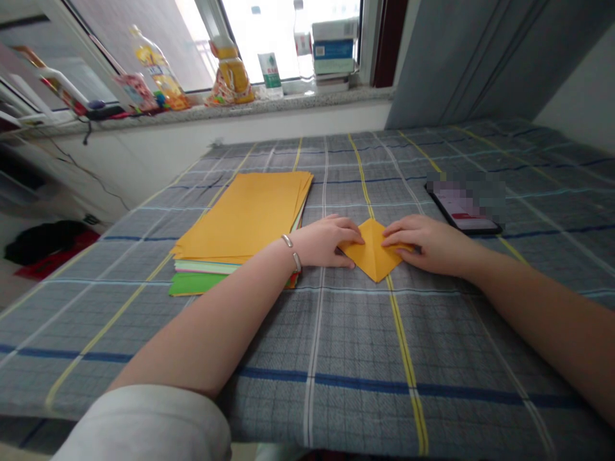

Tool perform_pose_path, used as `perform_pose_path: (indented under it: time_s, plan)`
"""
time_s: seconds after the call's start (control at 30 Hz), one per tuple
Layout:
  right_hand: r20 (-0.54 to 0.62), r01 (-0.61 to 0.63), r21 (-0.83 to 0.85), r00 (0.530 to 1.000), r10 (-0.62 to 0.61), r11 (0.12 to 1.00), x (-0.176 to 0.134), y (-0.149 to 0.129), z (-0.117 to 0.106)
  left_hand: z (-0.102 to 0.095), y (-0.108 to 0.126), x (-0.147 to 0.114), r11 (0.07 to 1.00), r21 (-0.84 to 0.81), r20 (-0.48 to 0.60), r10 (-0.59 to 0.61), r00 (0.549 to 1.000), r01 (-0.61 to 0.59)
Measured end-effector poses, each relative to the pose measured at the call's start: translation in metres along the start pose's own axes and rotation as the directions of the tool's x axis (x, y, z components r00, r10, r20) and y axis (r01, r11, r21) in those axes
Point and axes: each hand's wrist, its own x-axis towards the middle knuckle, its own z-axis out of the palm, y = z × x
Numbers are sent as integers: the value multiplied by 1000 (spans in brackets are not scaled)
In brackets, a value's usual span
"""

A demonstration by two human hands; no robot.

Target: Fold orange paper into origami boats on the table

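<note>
A small folded piece of orange paper (375, 259) lies diamond-shaped on the checked cloth, with a crease running down its middle. My left hand (331, 242), a silver bangle on its wrist, has its fingers closed on the paper's left corner. On the opposite side, my right hand (423, 242) grips the right corner between thumb and fingers. To the left of the paper rests a stack of coloured paper (245, 214), orange sheets on top and white and green ones below. My left forearm hides part of the stack's front edge.
A phone (464, 206) lies beyond my right hand, its screen partly blurred. The plaid cloth (269, 397) covers the whole surface. Along the windowsill (288, 102) stand a bottle of yellow drink (158, 67), a yellow container (233, 70) and stacked boxes (334, 48). A grey curtain (461, 57) hangs at right.
</note>
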Motion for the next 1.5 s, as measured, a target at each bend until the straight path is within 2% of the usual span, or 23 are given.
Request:
perform_pose_path:
  time_s: [0.13,0.37,0.5,0.63,0.73,0.9,1.07,1.13,1.23,1.3,1.43,1.5]
  plan:
    - [101,90,35,991,-93,995,1,-9,-4,-4,2,2,996,73,48,43,998,-46]
    - [60,109,30,992,-111,994,0,-16,-4,-6,17,3,940,316,98,101,990,-127]
    - [74,104,-89,993,-97,991,-1,-19,-6,-4,23,5,905,413,94,67,993,-100]
    - [87,16,-222,996,3,975,3,-21,-8,0,19,6,940,339,1,-17,1000,16]
    - [107,-60,-250,990,89,966,6,-18,-9,2,12,6,968,226,-51,-97,994,106]
    - [118,-169,-131,976,185,977,8,-14,-8,5,4,6,970,0,-72,-241,968,242]
    - [130,-346,-45,928,348,937,10,-12,-7,6,0,7,912,-131,-64,-399,915,388]
    - [130,-391,-19,912,390,920,11,-12,-8,5,-1,6,904,-164,-77,-411,908,395]
    - [146,-435,61,894,423,898,11,-13,-9,2,-1,6,925,-203,-85,-343,936,321]
    - [152,-447,94,889,431,889,12,-16,-9,1,0,5,933,-197,-49,-318,947,303]
    - [124,-483,43,871,475,875,14,-23,-6,2,4,7,897,-143,4,-423,906,419]
    - [101,-517,25,853,512,856,16,-25,-3,4,6,8,896,-120,-7,-432,902,428]
